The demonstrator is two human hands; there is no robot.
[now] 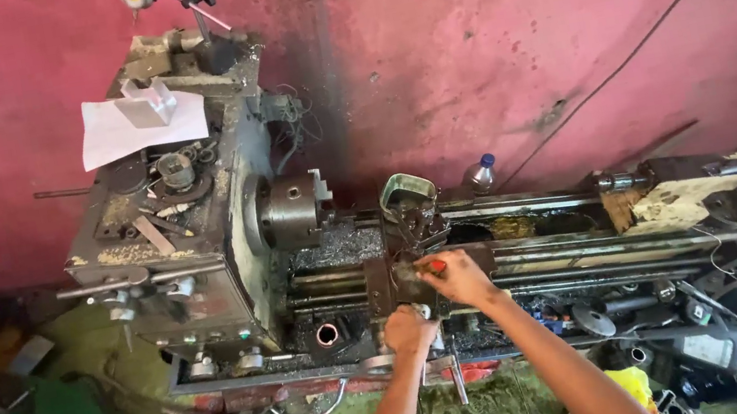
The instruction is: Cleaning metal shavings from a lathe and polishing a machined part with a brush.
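A grimy metal lathe fills the middle of the view, with its chuck facing right. My left hand is closed around a handwheel or crank at the front of the carriage. My right hand rests on top of the carriage and grips a small tool with a red handle, just below the tool post. What the tool's tip touches is hidden.
The tailstock sits at the right end of the bed. A white sheet of paper and a metal block lie on the headstock. A metal tin and a plastic bottle stand behind the bed. Scrap and tools litter the floor.
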